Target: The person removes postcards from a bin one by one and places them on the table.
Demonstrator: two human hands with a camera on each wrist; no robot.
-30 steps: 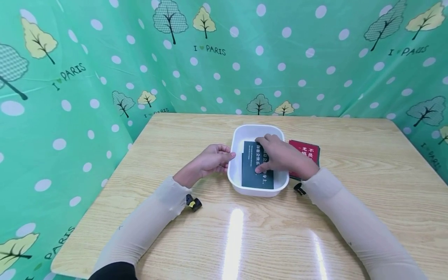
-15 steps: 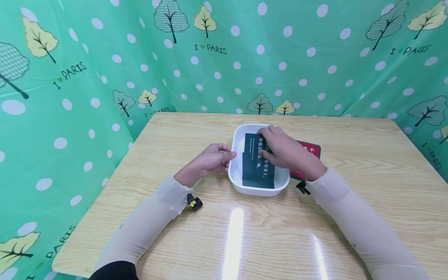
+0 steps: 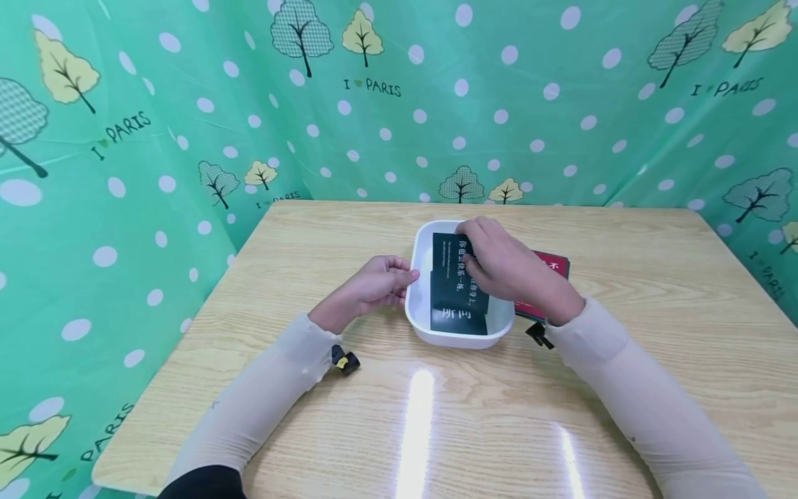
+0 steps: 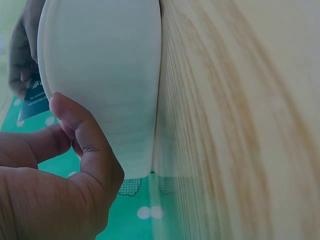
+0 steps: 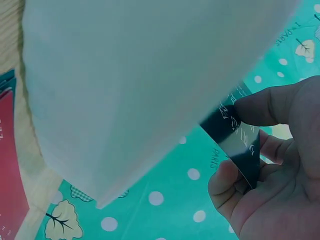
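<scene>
A dark green card [image 3: 450,263] with white lettering is gripped at its far end by my right hand [image 3: 505,267], over the white plastic bin [image 3: 419,319]. In the right wrist view, thumb and fingers pinch this card [image 5: 235,132] above the bin's rim. Under it, at the bin's near end, another dark green card [image 3: 458,322] with large white characters shows partly. My left hand [image 3: 380,284] holds the bin's left rim. In the left wrist view, the left hand's fingertips [image 4: 62,107] meet at the rim, against the outer wall.
Right of the bin, partly behind my right wrist, lies a stack of red and dark cards [image 3: 553,263]. Black wrist-strap pieces [image 3: 346,362] show by the sleeves. The wooden table [image 3: 349,430] ends at a green dotted curtain [image 3: 386,159].
My right hand has drawn the dark green card up and away toward the bin's far end. Large white characters now show on the card below. My left hand has stayed at the rim.
</scene>
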